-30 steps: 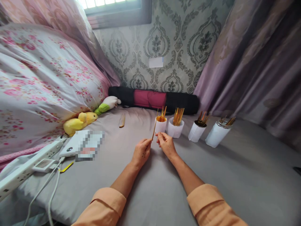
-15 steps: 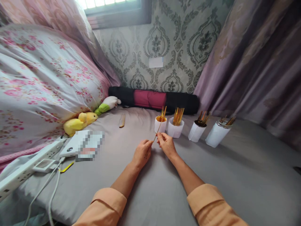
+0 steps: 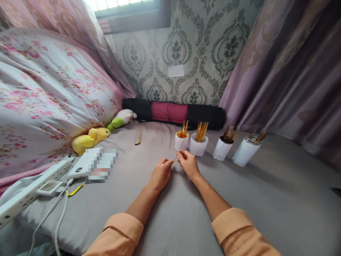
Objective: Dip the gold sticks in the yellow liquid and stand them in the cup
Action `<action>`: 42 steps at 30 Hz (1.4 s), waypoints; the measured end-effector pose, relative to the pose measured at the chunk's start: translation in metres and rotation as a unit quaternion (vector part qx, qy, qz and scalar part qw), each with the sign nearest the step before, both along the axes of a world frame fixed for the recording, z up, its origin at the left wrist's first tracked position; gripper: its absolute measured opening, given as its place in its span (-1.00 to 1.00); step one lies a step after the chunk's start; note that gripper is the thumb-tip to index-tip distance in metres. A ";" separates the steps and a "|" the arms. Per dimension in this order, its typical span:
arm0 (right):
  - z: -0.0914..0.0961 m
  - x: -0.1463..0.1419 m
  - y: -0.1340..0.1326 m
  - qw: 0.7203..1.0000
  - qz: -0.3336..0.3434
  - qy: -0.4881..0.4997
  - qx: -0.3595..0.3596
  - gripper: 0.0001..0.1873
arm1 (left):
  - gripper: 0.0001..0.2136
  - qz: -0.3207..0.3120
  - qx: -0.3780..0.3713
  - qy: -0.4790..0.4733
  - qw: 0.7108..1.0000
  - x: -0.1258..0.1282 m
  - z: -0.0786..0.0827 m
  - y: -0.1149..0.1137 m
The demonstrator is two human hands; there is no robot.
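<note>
so both hands are on one skinny stick [image 3: 175, 158] right now, just in front of the cups, over the bed [image 3: 170, 220]. left hand [image 3: 161, 174] has its low end pinched between thumb and fingers, grip pretty much closed. right hand [image 3: 189, 164] is just beside it with a narrow grip too, fingertips on the stick a bit further up. it slants up and to the right, past the front of the yellow-lined cup [image 3: 181, 144]. it's super thin from up here, so i can't swear it's only one.

that cup has a few gold sticks poking out. right beside it is the fuller cup [image 3: 198, 148], packed with more, then the dark-lined cup [image 3: 222, 150] and the jar [image 3: 243, 155], all wrapped in white with sticks in them. some loose sticks [image 3: 137, 138] lie off to the left on the bed. further left there's a yellow plush [image 3: 89, 140] and a power strip [image 3: 34, 190], and a black and red bag [image 3: 170, 112] lies along the wall.
</note>
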State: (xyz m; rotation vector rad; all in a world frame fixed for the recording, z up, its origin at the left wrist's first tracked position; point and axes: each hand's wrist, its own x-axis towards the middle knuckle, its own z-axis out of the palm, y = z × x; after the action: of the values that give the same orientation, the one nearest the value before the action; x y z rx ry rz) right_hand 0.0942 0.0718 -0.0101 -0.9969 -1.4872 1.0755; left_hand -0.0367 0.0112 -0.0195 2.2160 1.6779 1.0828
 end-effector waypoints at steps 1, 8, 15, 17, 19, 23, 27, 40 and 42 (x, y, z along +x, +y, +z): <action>0.000 0.000 0.000 1.000 -0.001 -0.002 0.001 -0.62 | -0.72 0.000 -0.001 -0.001 1.000 0.000 0.000 0.000; -0.002 0.001 0.001 1.000 0.000 -0.009 0.001 -0.62 | -0.73 -0.005 -0.009 -0.025 1.000 0.001 0.002 0.000; -0.001 0.001 0.000 1.000 0.002 -0.014 -0.007 -0.63 | -0.76 0.001 -0.020 -0.073 0.997 0.004 0.003 0.001; -0.001 0.002 0.000 1.000 0.002 -0.013 -0.006 -0.64 | -0.76 0.004 -0.025 -0.085 0.996 0.004 0.003 0.002; -0.001 0.001 0.000 1.000 0.001 -0.012 -0.005 -0.64 | -0.77 0.006 -0.028 -0.092 0.995 0.004 0.002 0.002; -0.001 0.001 0.001 1.000 0.000 -0.008 0.001 -0.64 | -0.76 0.002 -0.031 -0.099 0.995 0.005 0.002 0.002; 0.000 0.001 0.000 1.000 -0.001 -0.005 -0.001 -0.64 | -0.76 0.006 -0.043 -0.104 0.994 0.006 0.004 0.002; 0.005 0.002 -0.002 1.000 -0.011 0.003 -0.007 -0.67 | -0.73 -0.008 -0.200 -0.332 0.922 0.012 0.010 0.001; 0.004 0.002 -0.002 1.000 -0.015 0.002 -0.004 -0.67 | -0.70 -0.018 -0.227 -0.374 0.899 0.014 0.013 0.000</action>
State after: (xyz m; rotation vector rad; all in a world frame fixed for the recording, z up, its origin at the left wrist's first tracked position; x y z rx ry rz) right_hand 0.0957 0.0702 -0.0059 -1.0198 -1.4618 1.0616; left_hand -0.0230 0.0115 -0.0068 1.2887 1.3399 1.1683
